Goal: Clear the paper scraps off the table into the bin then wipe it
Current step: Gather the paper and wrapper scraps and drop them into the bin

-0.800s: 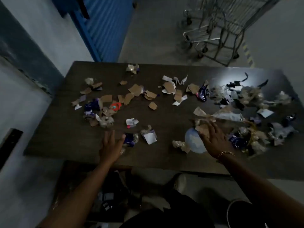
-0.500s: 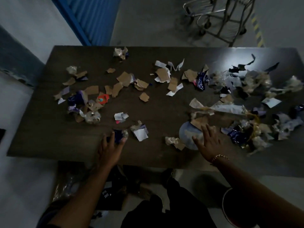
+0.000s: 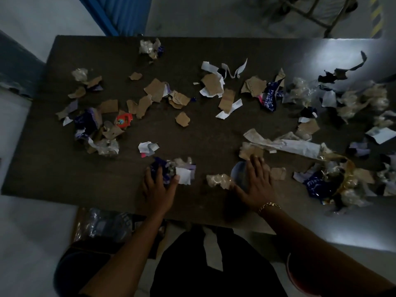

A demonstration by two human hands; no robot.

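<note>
Brown card, white slips and blue foil make up the paper scraps (image 3: 182,119) strewn over the dark surface (image 3: 53,168). They lie thin at the left and centre and are heaped thickly at the right end, where glare lights the top. None of them has reached the brown box (image 3: 102,224) on the floor under the near edge, which shows dimly with crumpled clear plastic in it.

The left hand (image 3: 158,189) lies near the near edge. Its fingers (image 3: 159,171) are loosely spread over a crumpled blue wrapper (image 3: 157,166), and the thumb is out to the right, touching a white scrap (image 3: 184,175). Whether it actually grips the wrapper cannot be told.

The right hand (image 3: 257,187), with a gold bracelet (image 3: 269,205) at the wrist, lies flat with fingers spread. It covers most of a pale round disc (image 3: 236,172), and its fingertips reach a brown card piece (image 3: 249,151).

A long white strip (image 3: 300,146) runs off to the right just beyond that hand. An orange-red wrapper (image 3: 124,120) sits in the left cluster. Past the far edge stand a blue shutter (image 3: 120,13) and a metal cart (image 3: 310,16).
</note>
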